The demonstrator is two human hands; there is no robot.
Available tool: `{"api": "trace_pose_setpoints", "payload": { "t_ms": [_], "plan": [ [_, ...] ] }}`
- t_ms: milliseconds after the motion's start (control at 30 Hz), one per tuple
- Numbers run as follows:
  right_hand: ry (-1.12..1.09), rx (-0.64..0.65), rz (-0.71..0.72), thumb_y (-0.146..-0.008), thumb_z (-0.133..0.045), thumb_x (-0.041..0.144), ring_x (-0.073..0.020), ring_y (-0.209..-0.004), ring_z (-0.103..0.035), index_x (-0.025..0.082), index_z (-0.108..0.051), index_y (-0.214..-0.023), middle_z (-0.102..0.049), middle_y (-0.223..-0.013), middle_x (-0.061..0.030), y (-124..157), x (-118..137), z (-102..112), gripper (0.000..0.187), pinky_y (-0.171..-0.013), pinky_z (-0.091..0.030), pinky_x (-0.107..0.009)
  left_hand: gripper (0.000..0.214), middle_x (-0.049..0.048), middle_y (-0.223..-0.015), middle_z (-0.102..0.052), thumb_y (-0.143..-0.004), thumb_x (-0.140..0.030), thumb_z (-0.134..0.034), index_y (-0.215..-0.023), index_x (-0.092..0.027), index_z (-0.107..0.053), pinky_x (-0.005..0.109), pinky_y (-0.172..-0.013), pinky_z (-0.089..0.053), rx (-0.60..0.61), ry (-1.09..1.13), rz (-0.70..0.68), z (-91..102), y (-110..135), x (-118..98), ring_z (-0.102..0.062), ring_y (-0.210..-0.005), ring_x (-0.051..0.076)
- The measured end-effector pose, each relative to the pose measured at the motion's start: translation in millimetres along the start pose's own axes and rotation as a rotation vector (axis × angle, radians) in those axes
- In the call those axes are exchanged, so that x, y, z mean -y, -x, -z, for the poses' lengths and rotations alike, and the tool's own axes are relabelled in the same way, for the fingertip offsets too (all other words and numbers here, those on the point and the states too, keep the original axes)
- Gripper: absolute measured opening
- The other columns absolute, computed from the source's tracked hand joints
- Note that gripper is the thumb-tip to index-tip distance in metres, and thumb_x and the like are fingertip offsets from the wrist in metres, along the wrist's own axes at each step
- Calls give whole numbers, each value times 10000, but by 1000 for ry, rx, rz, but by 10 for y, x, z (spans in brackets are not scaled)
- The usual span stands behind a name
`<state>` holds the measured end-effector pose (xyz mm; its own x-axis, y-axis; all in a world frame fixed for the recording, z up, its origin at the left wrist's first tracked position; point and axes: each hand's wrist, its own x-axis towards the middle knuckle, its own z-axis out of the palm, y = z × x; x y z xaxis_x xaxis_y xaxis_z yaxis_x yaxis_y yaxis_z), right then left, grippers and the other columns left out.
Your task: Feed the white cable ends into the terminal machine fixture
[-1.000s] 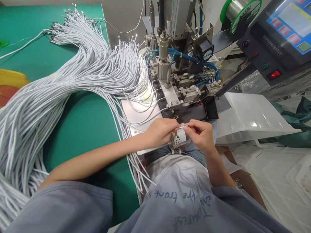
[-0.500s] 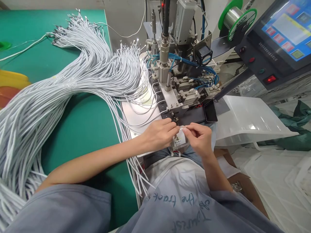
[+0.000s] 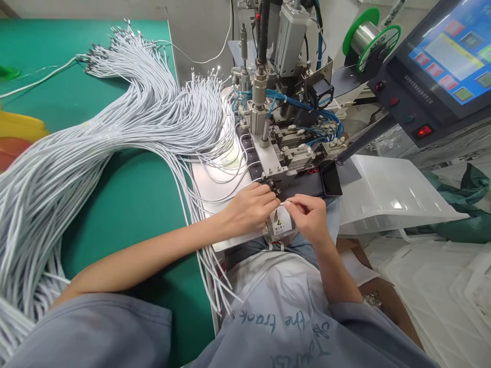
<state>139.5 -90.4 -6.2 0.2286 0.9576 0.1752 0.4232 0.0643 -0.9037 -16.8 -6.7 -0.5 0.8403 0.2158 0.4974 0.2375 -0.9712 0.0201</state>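
Observation:
My left hand (image 3: 251,207) and my right hand (image 3: 310,216) meet in front of a small machine (image 3: 286,148). Both pinch the end of a thin white wire (image 3: 284,203) between their fingertips, close to the machine's front clamp. Below the hands sits a white warning label (image 3: 281,222) on the machine's front edge. A large bundle of white wires (image 3: 95,148) fans across the green mat (image 3: 130,199) to the left, with several ends lying on the white machine plate (image 3: 218,184).
A control box with a touch screen (image 3: 445,56) and a red switch stands at the upper right. A green spool of solder wire (image 3: 368,36) sits behind the machine. A translucent plastic tray (image 3: 395,189) lies right of the hands. Yellow and orange containers (image 3: 15,138) sit at the left edge.
Both hands have stayed together on the wire and shifted slightly up toward the machine's clamp. The view has tilted a little.

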Motion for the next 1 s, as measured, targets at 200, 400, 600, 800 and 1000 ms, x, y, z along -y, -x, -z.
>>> {"api": "trace_pose_setpoints", "payload": {
  "t_ms": [200, 400, 600, 800, 1000],
  "plan": [
    [-107, -183, -63, -823, -547, 326, -99, -500, -319, 175, -627, -633, -309, -526, 41, 19, -104, -200, 256, -497, -295, -262, 286, 11, -623, -570, -922, -212, -364, -782, -151, -606, 221, -525, -373, 44, 318, 230, -110, 41, -77, -500, -570, 107],
    [-83, -26, -173, -817, -519, 307, -144, -689, -549, 166, -676, -787, -629, -747, -33, -168, -414, -88, 213, -638, -422, -266, 221, 50, -815, -563, -871, -125, -371, -898, -120, -590, 228, -472, -391, 391, 70, 252, -150, 30, 59, -516, -524, 97],
    [-255, 41, -306, -724, -582, 348, -149, -649, -566, 161, -633, -723, -642, -687, -27, -326, -620, -150, 193, -619, -450, -271, 309, 80, -882, -573, -816, -35, -384, -1065, -88, -559, 251, -551, -487, 493, -13, 213, -264, 56, 152, -606, -657, 148],
    [-333, 56, -362, -689, -584, 320, -112, -533, -489, 169, -582, -637, -539, -548, 22, -379, -610, -190, 160, -532, -411, -249, 393, 80, -920, -583, -835, -52, -381, -1207, -104, -495, 238, -583, -500, 429, 23, 149, -287, 95, 173, -621, -701, 140],
    [-319, 145, -347, -696, -566, 277, -95, -521, -467, 168, -569, -630, -529, -555, 33, -414, -624, -135, 128, -514, -370, -235, 388, 91, -921, -576, -853, -101, -384, -1223, -120, -502, 255, -522, -471, 452, -29, 122, -313, 107, 191, -613, -645, 149]
  ]
}}
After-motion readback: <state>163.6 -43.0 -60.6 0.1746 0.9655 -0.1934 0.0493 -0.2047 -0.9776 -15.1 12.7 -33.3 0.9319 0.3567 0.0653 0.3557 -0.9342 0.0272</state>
